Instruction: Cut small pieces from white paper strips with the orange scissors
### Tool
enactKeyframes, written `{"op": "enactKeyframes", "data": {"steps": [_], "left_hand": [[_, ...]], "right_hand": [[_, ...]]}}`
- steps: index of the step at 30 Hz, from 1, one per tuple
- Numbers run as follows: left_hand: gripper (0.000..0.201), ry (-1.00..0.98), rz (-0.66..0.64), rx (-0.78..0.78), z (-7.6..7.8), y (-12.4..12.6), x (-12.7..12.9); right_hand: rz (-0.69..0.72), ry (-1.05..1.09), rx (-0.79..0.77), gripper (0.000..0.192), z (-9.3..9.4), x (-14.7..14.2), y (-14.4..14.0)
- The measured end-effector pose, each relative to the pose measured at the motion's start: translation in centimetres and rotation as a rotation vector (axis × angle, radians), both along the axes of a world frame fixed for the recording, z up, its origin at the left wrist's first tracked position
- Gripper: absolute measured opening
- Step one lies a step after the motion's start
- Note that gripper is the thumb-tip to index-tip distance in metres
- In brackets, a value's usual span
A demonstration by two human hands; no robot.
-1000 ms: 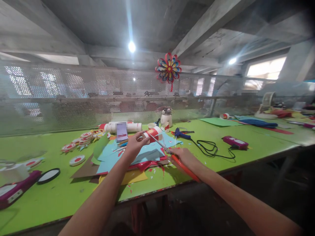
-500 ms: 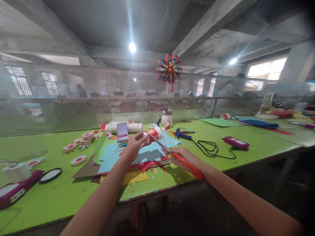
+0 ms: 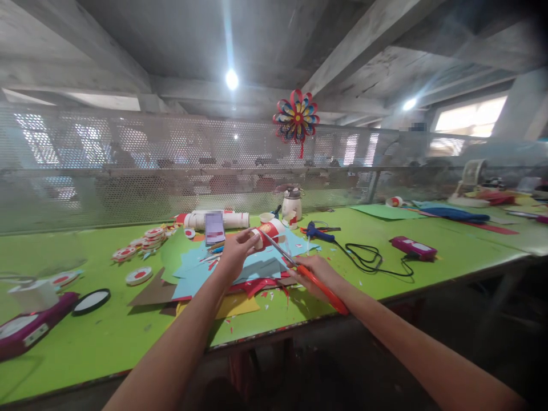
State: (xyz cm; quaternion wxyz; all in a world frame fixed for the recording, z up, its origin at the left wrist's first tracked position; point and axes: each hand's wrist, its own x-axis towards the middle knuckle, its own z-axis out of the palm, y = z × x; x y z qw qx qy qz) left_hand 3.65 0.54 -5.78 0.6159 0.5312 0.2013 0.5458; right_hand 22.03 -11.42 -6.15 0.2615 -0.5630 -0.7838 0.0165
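Hands: left hand [image 3: 234, 257] grips paper cup [image 3: 269, 233]; right hand [image 3: 315, 275] grips scissors [image 3: 299, 269].

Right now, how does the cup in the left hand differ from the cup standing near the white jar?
The held cup lies sideways, off the table, gripped by the left hand; the standing cup sits upright on it, untouched. The held cup shows a broad red band; the standing cup looks mostly white. Scissors in the right hand reach the held cup, not the standing one. Both look like small paper cups.
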Motion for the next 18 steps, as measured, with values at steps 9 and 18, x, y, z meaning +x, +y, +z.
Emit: {"op": "enactKeyframes", "data": {"steps": [9, 18], "left_hand": [[0.045, -0.047, 0.039, -0.025, 0.0, 0.4, 0.0], [0.039, 0.013, -0.132, -0.111, 0.8, 0.1, -1.0]], "right_hand": [[0.015, 0.031, 0.01, 0.019, 0.0, -0.6, 0.1], [-0.043, 0.021, 0.066, 0.017, -0.8, 0.2, -0.4]]}}
